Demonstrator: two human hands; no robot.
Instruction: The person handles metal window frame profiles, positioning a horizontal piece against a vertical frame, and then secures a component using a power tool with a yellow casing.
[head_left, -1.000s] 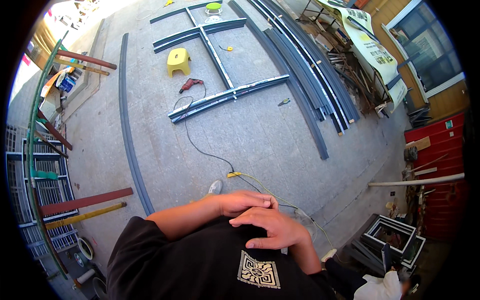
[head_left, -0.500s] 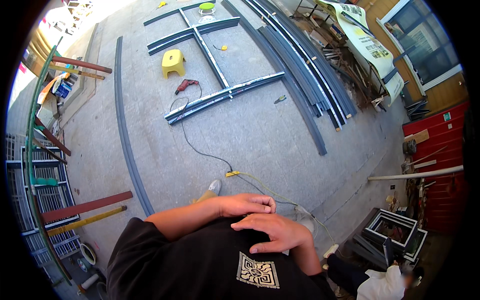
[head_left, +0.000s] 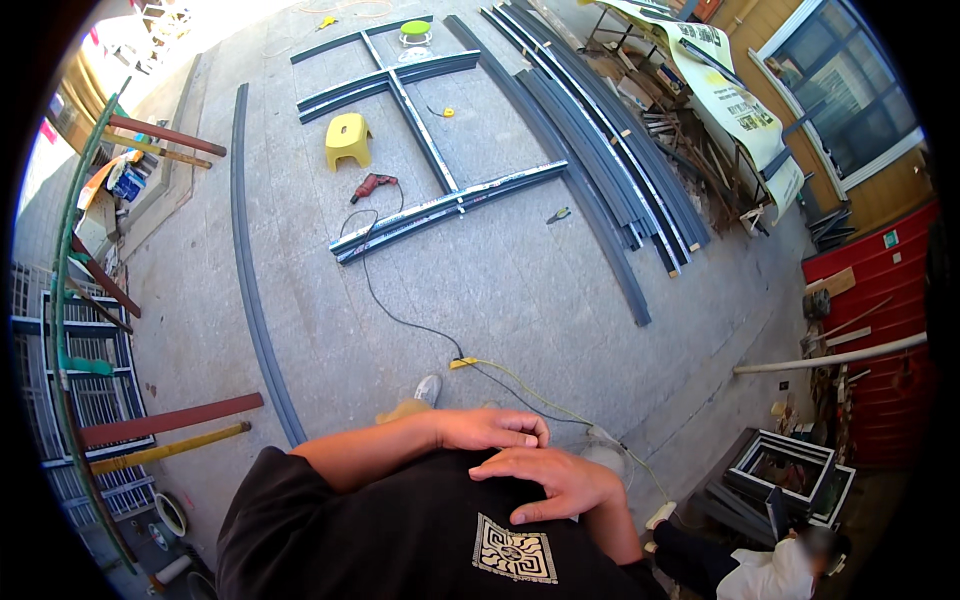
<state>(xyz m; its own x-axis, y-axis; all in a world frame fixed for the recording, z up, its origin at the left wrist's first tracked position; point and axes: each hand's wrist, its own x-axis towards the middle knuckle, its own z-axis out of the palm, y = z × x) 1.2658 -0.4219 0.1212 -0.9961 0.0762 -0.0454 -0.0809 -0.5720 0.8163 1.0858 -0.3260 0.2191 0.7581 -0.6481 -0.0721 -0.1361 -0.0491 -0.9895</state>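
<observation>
My left hand (head_left: 488,428) is held in front of my black shirt (head_left: 400,530), its fingers loosely curled in and nothing seen in them. Just below and right of it, my right hand (head_left: 550,482) has its fingers stretched out and the thumb apart; it holds nothing. Its fingertips come close to the left hand, and whether they touch I cannot tell. On the ground ahead lies a frame of dark profiles (head_left: 425,135). A red power drill (head_left: 373,187) with a black cord and a yellow stool (head_left: 348,140) stand beside its middle bar.
Long grey profiles (head_left: 590,150) lie stacked on the right, and another long profile (head_left: 243,230) runs along the left. Pliers (head_left: 558,215) and a yellow cord connector (head_left: 462,363) lie on the ground. A co-worker (head_left: 770,565) is low at right near window frames (head_left: 785,465).
The view has tilted slightly, so the ground things ahead and both hands sit a little lower in the picture. The hands keep nearly the same pose.
</observation>
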